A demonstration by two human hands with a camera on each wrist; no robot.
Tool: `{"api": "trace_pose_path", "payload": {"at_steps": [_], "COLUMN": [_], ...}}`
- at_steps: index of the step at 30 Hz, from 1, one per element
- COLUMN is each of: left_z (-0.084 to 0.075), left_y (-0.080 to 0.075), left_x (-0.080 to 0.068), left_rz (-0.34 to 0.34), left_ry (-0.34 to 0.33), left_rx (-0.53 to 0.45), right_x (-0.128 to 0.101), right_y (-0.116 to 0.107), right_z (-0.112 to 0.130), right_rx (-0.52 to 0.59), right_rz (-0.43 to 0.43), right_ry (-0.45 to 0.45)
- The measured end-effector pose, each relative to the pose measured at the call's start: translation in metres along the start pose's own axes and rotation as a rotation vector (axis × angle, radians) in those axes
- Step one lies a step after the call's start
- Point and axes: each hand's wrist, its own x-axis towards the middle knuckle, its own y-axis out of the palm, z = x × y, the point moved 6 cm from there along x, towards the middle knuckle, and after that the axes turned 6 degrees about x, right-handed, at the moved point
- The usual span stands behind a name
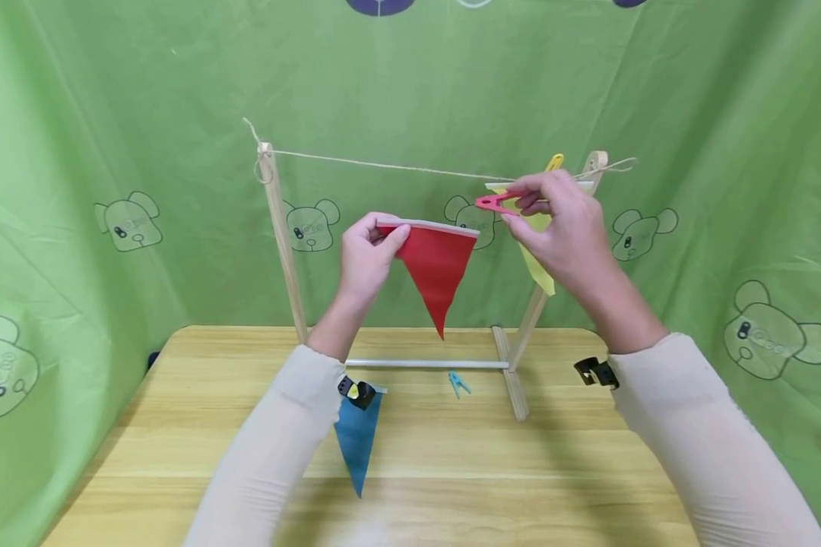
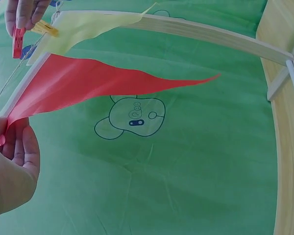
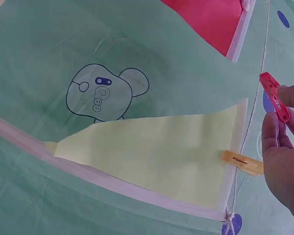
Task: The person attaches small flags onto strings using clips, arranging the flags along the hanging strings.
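My left hand (image 1: 369,254) pinches the top left corner of a red triangular pennant (image 1: 439,262), whose white top edge lies just below the string (image 1: 383,163). The pennant's point hangs down. Between the thumb and fingers of my right hand (image 1: 568,220) is a red clothespin (image 1: 496,203), its tip turned left toward the pennant. Behind that hand a yellow pennant (image 3: 157,152) hangs on the string, held by a yellow clothespin (image 3: 242,161). In the head view the right hand covers part of the yellow pennant.
The string runs between two wooden posts (image 1: 283,243) joined by a white bar (image 1: 427,365) low down. On the wooden table (image 1: 212,425) lie a blue pennant (image 1: 359,444), partly behind the left wrist, and a blue clothespin (image 1: 458,384). A green curtain (image 1: 397,83) surrounds the table.
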Motion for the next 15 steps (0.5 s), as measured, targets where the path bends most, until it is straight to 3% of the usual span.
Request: {"api": "trace_pose_path", "payload": {"at_steps": [15], "left_z": [-0.007], "left_y": [0.004], "left_x": [0.010], "left_rz": [-0.008], "left_ry": [-0.044], "left_rx": [-0.019], "right_x": [0.019], "right_y": [-0.004], "right_z": [0.010], "right_rx": [-0.037], "right_rz": [0.033], "right_ry": [-0.044]}}
